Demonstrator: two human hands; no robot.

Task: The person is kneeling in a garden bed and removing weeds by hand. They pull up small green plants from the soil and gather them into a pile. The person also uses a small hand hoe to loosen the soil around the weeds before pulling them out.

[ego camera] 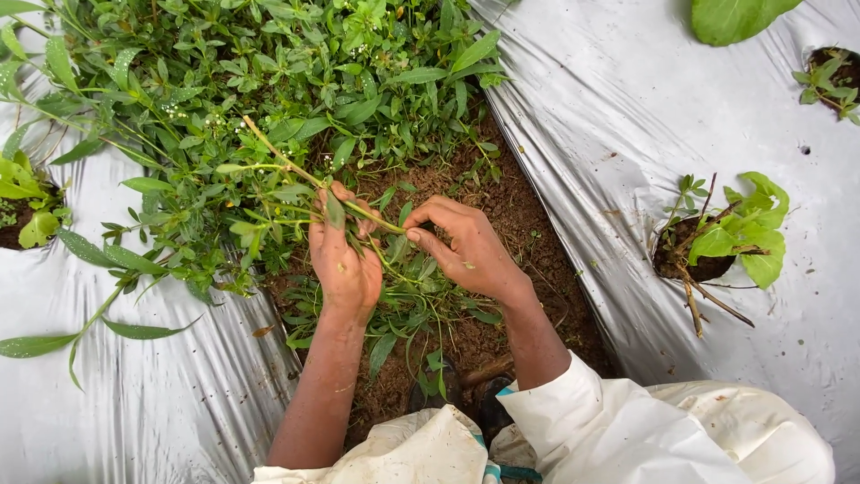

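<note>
My left hand [343, 260] is closed around a bunch of leafy green weed stems [269, 166] that lean up and to the left over the soil. My right hand [466, 246] pinches one thin stem of the same weeds [387, 224] between thumb and fingers, just right of the left hand. Both hands hover over a strip of bare brown soil [502, 202] between two plastic sheets. More pulled or loose weeds [412, 309] lie on the soil under my wrists. My sleeves are white.
Silver plastic mulch [609, 116] covers the ground right and left [134, 403]. A small lettuce-like seedling [743, 233] grows from a hole at the right; others sit at the far left [27, 211] and top right [829, 81]. Dense weeds [296, 63] fill the top.
</note>
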